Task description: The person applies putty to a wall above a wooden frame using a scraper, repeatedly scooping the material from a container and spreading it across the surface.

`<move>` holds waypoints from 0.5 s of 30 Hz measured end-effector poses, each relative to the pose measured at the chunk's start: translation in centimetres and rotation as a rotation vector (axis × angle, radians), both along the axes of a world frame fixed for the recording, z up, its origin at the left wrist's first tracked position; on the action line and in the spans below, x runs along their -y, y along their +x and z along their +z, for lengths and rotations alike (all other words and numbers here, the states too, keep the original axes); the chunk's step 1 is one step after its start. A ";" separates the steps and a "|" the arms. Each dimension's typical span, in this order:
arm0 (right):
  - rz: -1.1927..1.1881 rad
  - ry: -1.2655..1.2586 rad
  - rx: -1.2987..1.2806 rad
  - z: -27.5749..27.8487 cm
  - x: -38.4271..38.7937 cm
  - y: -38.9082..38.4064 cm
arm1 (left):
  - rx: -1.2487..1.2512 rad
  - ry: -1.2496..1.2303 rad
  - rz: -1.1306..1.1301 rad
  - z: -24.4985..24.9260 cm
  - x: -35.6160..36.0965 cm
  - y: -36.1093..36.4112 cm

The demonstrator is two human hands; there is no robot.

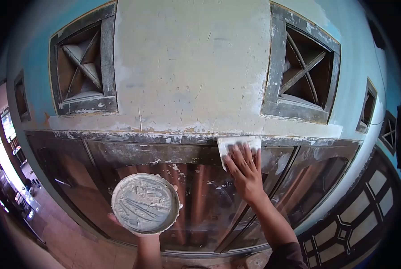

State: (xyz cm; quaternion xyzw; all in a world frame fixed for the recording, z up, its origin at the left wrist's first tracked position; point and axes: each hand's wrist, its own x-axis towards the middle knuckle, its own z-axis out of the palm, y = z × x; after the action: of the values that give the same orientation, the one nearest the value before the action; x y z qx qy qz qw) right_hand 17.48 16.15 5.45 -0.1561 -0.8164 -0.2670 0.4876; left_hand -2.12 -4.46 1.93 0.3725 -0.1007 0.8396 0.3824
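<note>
My left hand [146, 236] supports a round, shallow pan [115, 197] from beneath, with most of its fingers hidden under it. Greyish-white putty [147, 204] is smeared over the pan's inside, streaked with scrape marks and crusted along the rim. In my right hand [245, 177] is a flat white putty scraper [223, 148], the fingers pressed along its face. The scraper lies against the dark wooden rail [187, 139] above the windows, close to where the rail meets the plastered wall [191, 67].
Two dark-framed vents with crossed bars, a left vent [108, 58] and a right vent [274, 58], flank the patched wall. Below are glass window panes [200, 197] in dark frames. A panelled door [353, 215] stands at right. Tiled floor [66, 228] runs along the left.
</note>
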 end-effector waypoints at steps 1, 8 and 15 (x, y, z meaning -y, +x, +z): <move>0.049 -0.022 -0.015 0.0 1.1 0.8 | 0.059 0.041 -0.069 -0.2 -0.3 0.3; 0.509 -0.792 -0.299 0.0 6.3 7.2 | -0.138 -0.103 -0.115 -2.8 -3.0 1.6; 0.754 -1.560 -0.467 0.6 5.0 10.5 | -0.123 -0.124 -0.251 -4.5 -4.6 4.5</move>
State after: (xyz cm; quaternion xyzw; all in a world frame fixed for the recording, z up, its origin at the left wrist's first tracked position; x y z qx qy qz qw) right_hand 28.02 11.12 6.00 -0.2150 -0.6426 0.5802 0.4519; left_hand 2.39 0.18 -2.59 0.3835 -0.0708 0.7655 0.5118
